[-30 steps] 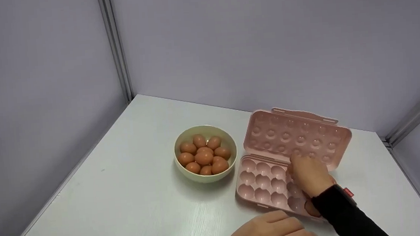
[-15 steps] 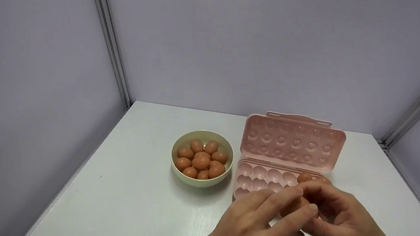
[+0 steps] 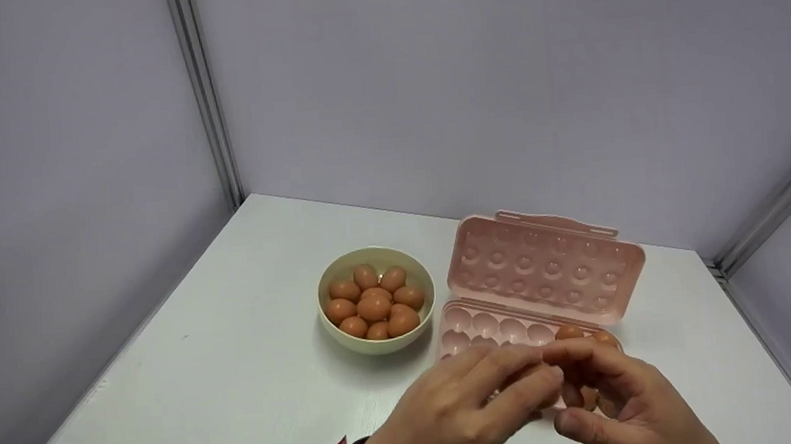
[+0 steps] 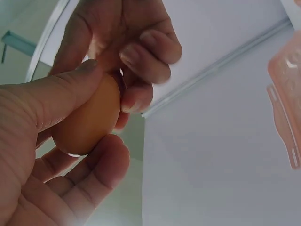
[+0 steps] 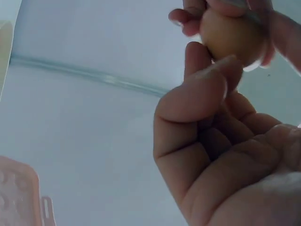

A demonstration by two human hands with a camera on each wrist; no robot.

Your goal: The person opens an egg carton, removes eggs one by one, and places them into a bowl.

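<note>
A cream bowl [image 3: 379, 342] sits on the white bench [image 3: 239, 389], up and to the left of the fingers, well apart from them. It's heaped with brown eggs [image 3: 374, 304], stacked on one another. Grey-lilac partition walls [image 3: 469, 82] close in behind the bench, with a metal post [image 3: 203, 96] running up the left corner and another [image 3: 776, 213] slanting at the right.

The egg [image 4: 87, 120] pinched between both hands has a smooth, matt brown shell with a faint sheen. The egg box [image 3: 544, 270] looks like pale pink moulded plastic, semi-glossy, its lid dimpled. At its 9 o'clock, the bowl [image 3: 379, 340] seems cream plastic or glazed ceramic, smooth. The table [image 3: 238, 375] is white with a fine wood-grain texture, matt. The wall panels [image 3: 497, 80] are matt grey-lilac, joined by dull metal strips [image 3: 206, 103].
</note>
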